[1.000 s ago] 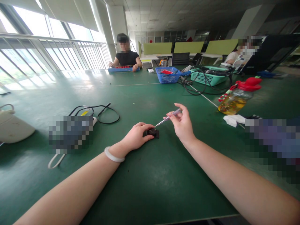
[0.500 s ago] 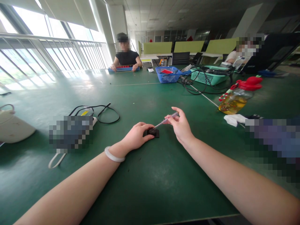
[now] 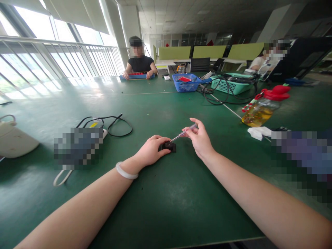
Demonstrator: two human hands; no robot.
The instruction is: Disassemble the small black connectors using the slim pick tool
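Note:
On the green table, a small black part (image 3: pixel 173 148) with a round, dark middle lies flat. My left hand (image 3: pixel 152 149) grips its left side between thumb and fingers, hiding some of it. A slim screwdriver (image 3: pixel 184 132) with a pale, clear handle is pinched in my right hand (image 3: pixel 200 137), one finger raised off it. Its metal shaft slants down to the left, and the tip meets the top of the black part. What exactly the tip rests on is too small to tell.
Left of my hands lie a blurred-out device (image 3: pixel 77 147) and a black cable (image 3: pixel 121 133). A red-lidded bottle (image 3: pixel 261 110) stands right. Farther back are a blue basket (image 3: pixel 185 84), a green basket (image 3: pixel 228 86) with tangled cables and a person (image 3: pixel 140 64) holding a blue tray.

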